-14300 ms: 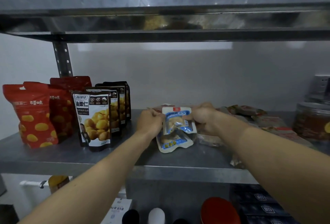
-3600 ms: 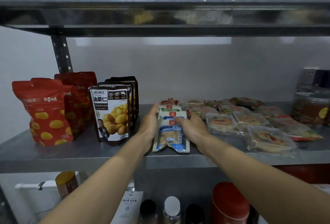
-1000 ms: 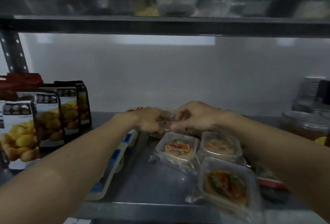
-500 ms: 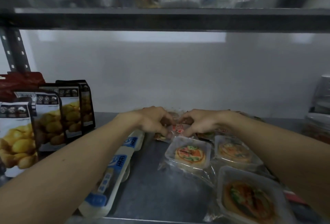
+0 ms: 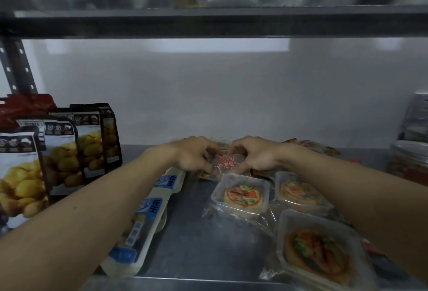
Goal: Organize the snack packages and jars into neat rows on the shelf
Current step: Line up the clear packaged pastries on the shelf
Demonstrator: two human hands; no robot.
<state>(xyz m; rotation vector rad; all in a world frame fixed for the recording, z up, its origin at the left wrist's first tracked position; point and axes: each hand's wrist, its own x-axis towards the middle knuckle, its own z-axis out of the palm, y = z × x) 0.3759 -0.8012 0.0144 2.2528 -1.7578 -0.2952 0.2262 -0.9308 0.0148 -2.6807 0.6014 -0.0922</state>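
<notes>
1. Since a moment ago: hardly shifted, both hands at the same clear wrapper at mid-depth of the shelf, the view a touch closer.
2. Metal shelf [image 5: 185, 239]: grey, bare strip down the middle, another shelf board close overhead.
3. Chestnut pouches [image 5: 62, 151]: upright in a row front to back along the left, red pouches [image 5: 25, 105] behind them.
4. Blue-and-white packets [image 5: 143, 219]: lying in a line front to back, partly under the left forearm.
5. Clear tray packs [image 5: 242, 195]: three in sight, flat on the right half, the nearest at the front edge.
6. Jar [image 5: 410, 161]: far right, blurred, contents unclear.
7. Left hand [image 5: 192, 154]: fingers curled, pinching the left edge of the small red-printed packet [image 5: 228, 159].
8. Right hand [image 5: 254, 154]: fingers bent, gripping the right edge of the same packet, just behind the tray packs.
</notes>
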